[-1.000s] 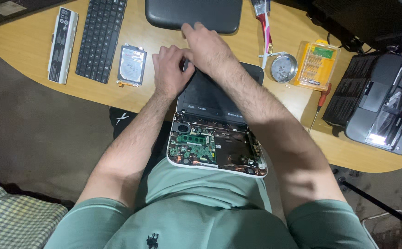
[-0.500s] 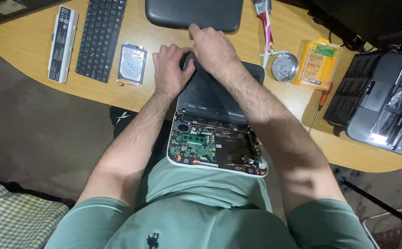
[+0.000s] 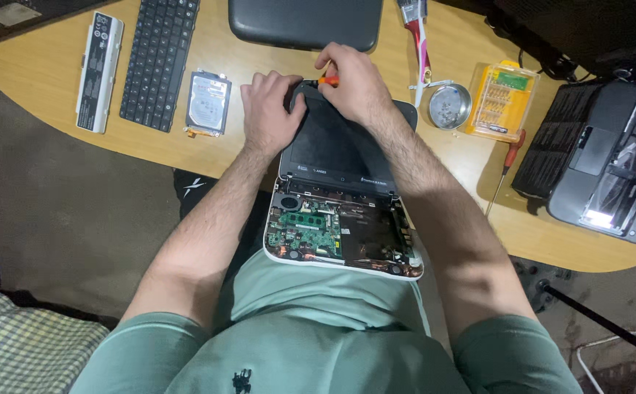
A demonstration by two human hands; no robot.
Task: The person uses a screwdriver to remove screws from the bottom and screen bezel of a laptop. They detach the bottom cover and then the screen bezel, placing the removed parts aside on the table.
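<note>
nearby, screws in round tin [image 3: 450,106]

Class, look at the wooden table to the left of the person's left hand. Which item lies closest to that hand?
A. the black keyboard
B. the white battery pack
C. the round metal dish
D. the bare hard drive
D: the hard drive lies just left of the left hand, nearer than the keyboard or battery pack; the dish sits on the other side.
</note>
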